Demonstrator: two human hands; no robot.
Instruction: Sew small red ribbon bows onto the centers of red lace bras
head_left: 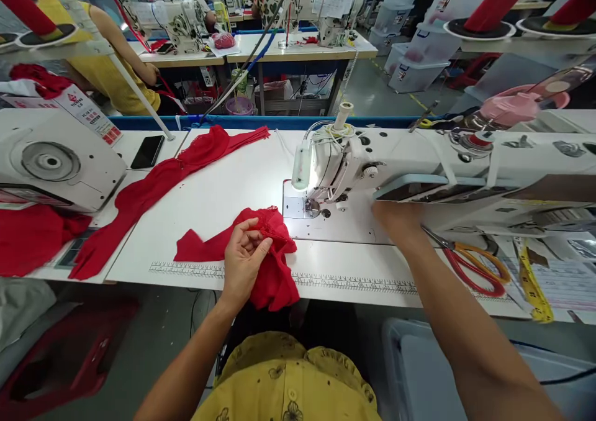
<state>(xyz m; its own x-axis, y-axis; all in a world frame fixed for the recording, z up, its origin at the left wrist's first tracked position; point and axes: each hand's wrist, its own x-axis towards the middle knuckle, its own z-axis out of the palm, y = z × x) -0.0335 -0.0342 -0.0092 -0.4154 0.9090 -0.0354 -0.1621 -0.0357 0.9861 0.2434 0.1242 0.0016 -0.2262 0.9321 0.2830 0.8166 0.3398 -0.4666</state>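
Yellow clothing fills the bottom edge; above it the left hand (244, 262) pinches a red fabric piece (261, 256) at the bench (209, 191) edge, just before the sewing machine (354, 166). Right hand (395, 219) reaches beneath the machine arm, its fingers hidden, grip unclear. Scissors (470, 262) lie near it.

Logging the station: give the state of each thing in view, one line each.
Left hand: pinching red cloth at table edge.
Right hand: reaching under sewing machine; grip unclear.
Scissors: lying flat, untouched.
Phone: screen dark.
Long red piece: spread across table.
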